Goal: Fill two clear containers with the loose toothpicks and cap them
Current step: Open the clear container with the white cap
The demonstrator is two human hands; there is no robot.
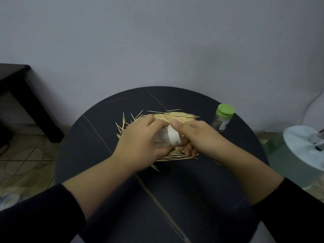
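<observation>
My left hand [140, 146] grips the clear container [160, 138], held sideways, cap end toward my right hand [203, 137]. That hand's fingers pinch the white cap [174, 140], seemingly seated. Toothpicks [175, 116] lie just beneath both.

Dark side table [14, 74] at left, pale round tub [298, 142], perhaps plastic, at right

Pale wooden toothpicks [177, 116] on a black table [175, 190] veined with thin light lines; a green-capped clear container [222, 120].

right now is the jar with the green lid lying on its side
No, the jar with the green lid stands upright on the table.
</observation>
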